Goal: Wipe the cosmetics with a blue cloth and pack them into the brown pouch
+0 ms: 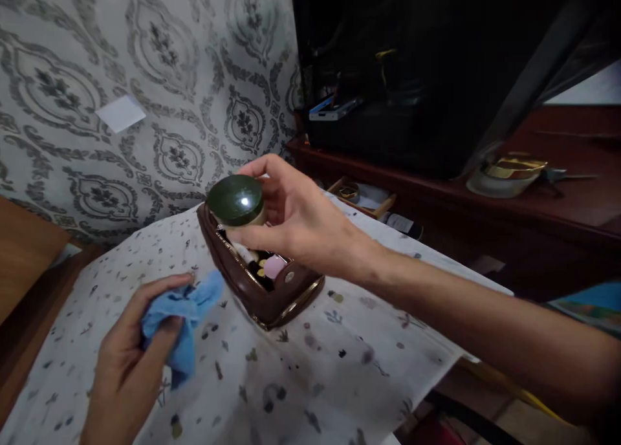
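Observation:
My right hand [301, 218] is wrapped round a cosmetic jar [235, 200] with a dark green lid and a pale body, held at the far end of an unzipped brown pouch [242, 296]. Whether the jar touches the pouch, I cannot tell. Inside the pouch lie a pink rounded item [275, 266] and other small things, partly hidden by my hand. Lower left, my left hand [130, 354] is closed on a crumpled blue cloth [182, 322], above the table and apart from the pouch.
A white patterned cloth [310, 367] covers the table. Behind it stand a dark red cabinet [436, 202] with a large black television [412, 76], a glass jar with a gold lid [509, 173], and an open drawer [363, 196]. Patterned wallpaper [160, 63] is at left.

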The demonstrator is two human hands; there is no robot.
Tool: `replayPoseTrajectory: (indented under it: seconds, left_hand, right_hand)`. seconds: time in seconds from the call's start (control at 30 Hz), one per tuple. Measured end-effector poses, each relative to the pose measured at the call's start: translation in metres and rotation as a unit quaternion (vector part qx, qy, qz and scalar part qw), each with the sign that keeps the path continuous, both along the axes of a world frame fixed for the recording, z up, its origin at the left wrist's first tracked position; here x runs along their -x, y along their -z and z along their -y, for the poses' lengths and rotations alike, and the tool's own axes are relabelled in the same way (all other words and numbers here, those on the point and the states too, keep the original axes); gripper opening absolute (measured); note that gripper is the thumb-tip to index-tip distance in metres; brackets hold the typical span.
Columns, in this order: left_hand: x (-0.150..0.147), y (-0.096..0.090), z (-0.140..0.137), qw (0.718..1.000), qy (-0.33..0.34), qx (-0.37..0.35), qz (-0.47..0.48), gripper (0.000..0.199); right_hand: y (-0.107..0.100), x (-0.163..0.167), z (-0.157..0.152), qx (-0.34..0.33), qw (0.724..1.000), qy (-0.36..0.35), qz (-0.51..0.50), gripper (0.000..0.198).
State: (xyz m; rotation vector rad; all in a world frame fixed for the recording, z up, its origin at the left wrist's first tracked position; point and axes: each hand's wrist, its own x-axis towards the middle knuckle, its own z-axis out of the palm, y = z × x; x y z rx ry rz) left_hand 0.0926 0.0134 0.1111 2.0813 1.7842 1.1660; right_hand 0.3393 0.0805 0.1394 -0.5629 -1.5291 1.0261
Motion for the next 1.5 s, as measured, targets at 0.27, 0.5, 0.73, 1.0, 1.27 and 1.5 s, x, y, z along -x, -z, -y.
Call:
replayPoseTrajectory:
  seconds: [0.27, 0.5, 0.73, 1.0, 1.27, 1.5]
  left_hand:
    - [-0.011, 0.020, -0.013, 0.982, 0.134, -0.019, -0.132, 0.042]
    - [-0.037, -0.025, -0.032, 0.963, 0.141, -0.100, -0.209, 0.022]
    - [-0.068, -0.061, -0.086, 0.911, 0.195, -0.056, -0.359, 0.020]
    - [-0.041, -0.027, -0.060, 0.984, 0.018, -0.073, -0.162, 0.026]
    - [-0.033, 0.006, -0.044, 1.000, 0.016, -0.009, -0.011, 0.031]
    - [-0.032, 0.021, -0.039, 0.999, 0.025, 0.009, 0.020, 0.031]
  right_hand:
    - [0.013, -0.033, -0.030, -0.035, 0.989, 0.049, 0.133, 0.032]
    - [0.011, -0.032, -0.039, -0.049, 0.974, 0.081, 0.207, 0.029]
    - [0.012, -0.032, -0.038, -0.034, 0.973, 0.066, 0.220, 0.022]
    - [0.011, -0.019, -0.039, -0.008, 0.927, -0.004, 0.375, 0.028]
    - [0.016, -0.009, -0.055, -0.006, 0.868, -0.068, 0.492, 0.031]
    - [0.021, -0.004, -0.055, 0.014, 0.890, -0.042, 0.453, 0.043]
